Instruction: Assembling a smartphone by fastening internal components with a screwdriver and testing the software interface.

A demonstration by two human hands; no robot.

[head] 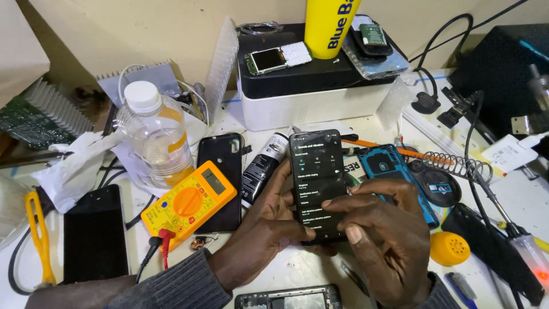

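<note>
A black smartphone (318, 180) with a lit settings menu on its dark screen stands tilted up just below the centre of the frame. The left hand (269, 226) grips it from the left and below, thumb pressed against the lower left edge. The right hand (380, 229) is loosely curled over the phone's lower right, its index finger laid across the screen and touching it.

Just left of the phone lie a black tube (263, 167) with white print, a black phone case (222, 171) and an orange multimeter (190, 201) with red and black leads plugged in. Further left a clear plastic bottle (155, 133) with a white cap stands upright, and another dark phone (94, 234) lies face up at the lower left. Right of the held phone sit a blue phone back cover (384, 163) and a coiled soldering iron stand (457, 165). Behind, at the top centre, a white box (309, 103) with a black top carries a yellow canister (329, 26). The cluttered white tabletop (286, 269) carries everything.
</note>
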